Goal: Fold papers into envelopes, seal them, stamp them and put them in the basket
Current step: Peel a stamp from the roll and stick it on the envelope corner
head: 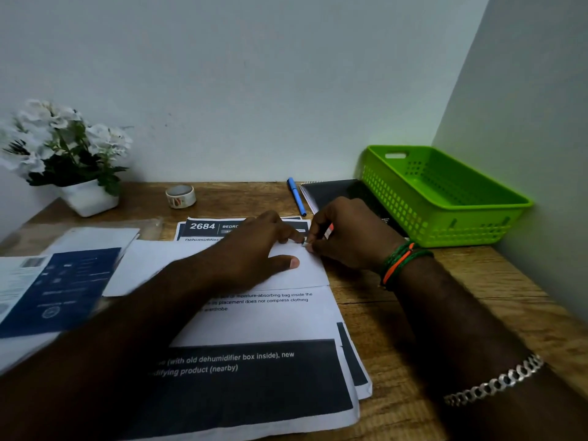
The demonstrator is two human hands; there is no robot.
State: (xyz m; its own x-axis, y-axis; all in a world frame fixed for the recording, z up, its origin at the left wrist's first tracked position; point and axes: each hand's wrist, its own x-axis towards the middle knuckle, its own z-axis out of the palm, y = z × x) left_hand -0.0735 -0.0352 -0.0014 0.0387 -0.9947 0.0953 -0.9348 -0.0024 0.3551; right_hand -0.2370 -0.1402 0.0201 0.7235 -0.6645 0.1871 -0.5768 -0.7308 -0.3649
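Both hands meet on a white envelope (296, 265) lying on printed papers (254, 354). Left hand (257, 246) flat, thumb pressing the envelope. Right hand (346, 237) curled, pinching something small at the envelope's upper right corner. Green basket (445, 230) near the right wall; blue pen (296, 196) behind.

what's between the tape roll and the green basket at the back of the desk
In the head view, a blue pen and then a black notebook lie between the tape roll and the green basket.
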